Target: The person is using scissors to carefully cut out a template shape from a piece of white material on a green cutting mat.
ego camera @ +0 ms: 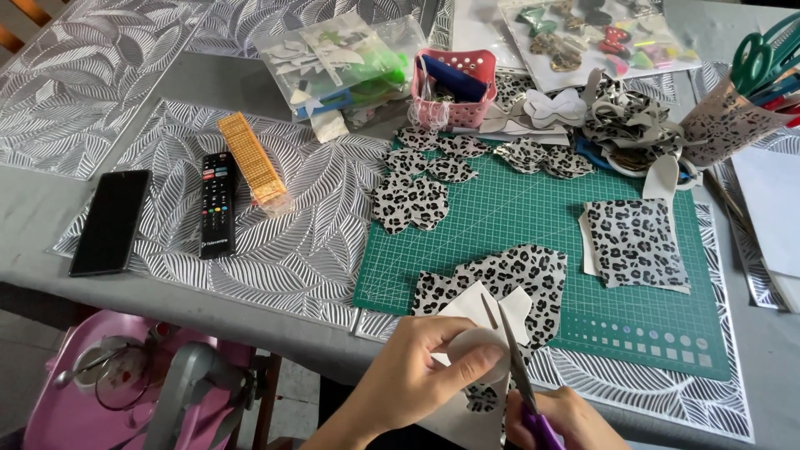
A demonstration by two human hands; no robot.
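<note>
Closest to me, my left hand [417,371] pinches a piece of leopard-print fabric [508,287] together with a white paper template [487,312], thumb on top, at the near edge of the green cutting mat [533,217], while my right hand [562,421] is closed around the purple handles of the scissors [518,375], whose blades point away from me and bite along the template's edge. My left thumb sits just beside the blades, so I judge a careless snip could nick it; the template could also slide on the fabric if my pinch loosens, and the cut shape would come out crooked. Part of the fabric hangs off the table edge toward my lap, and I think its weight could drag the line off course. Further up the mat lie cut leopard shapes [412,200] and a squarish stack of the same fabric [635,243]. Beyond the mat, a pink basket with round holes [457,87] holds a dark blue object and some thin bits I cannot make out. Just beside it, a clear plastic bag [333,62] holds white cut-outs and something green. At the far right, a leopard-print cup [723,125] holds green-handled scissors and pens. Another clear packet [583,37] at the top holds small bows and trims. Off to the left, a phone [111,221], a remote control [218,204] and an orange strip [252,158] lie on the leaf-patterned placemat [292,250].
</note>
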